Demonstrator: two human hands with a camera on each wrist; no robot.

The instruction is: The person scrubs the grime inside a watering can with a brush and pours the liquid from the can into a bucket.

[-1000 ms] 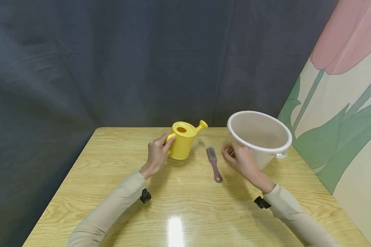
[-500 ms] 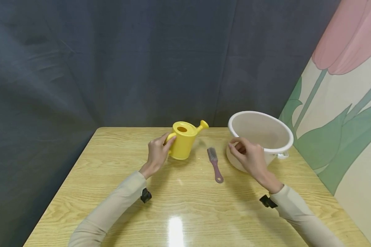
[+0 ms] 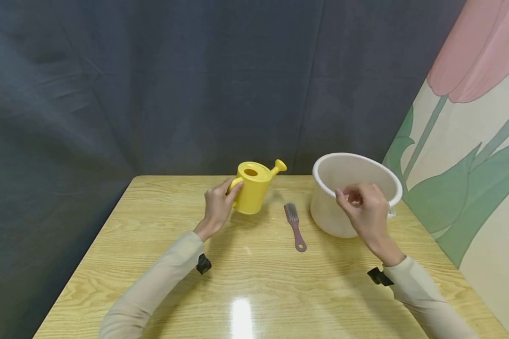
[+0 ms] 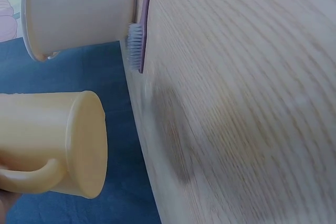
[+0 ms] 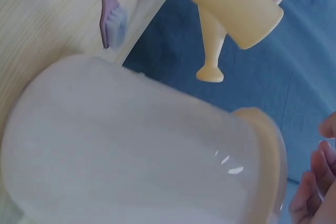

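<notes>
My left hand grips the handle of a yellow toy watering can, thumb and fingers round it. In the left wrist view the can's base is off the table, and its spout points right in the head view. My right hand is over the near side of a white bucket, its fingers loosely curled around nothing visible. The right wrist view has a gap between thumb and fingers, beside the bucket's rim. Contact with the rim cannot be told.
A purple-handled hairbrush lies on the wooden table between can and bucket. Behind the table hangs a dark blue curtain. A wall with painted tulips borders the right side.
My right hand has risen from beside the bucket's lower left wall to its rim, moving right. The left hand has raised the watering can slightly. Brush and bucket have stayed put.
</notes>
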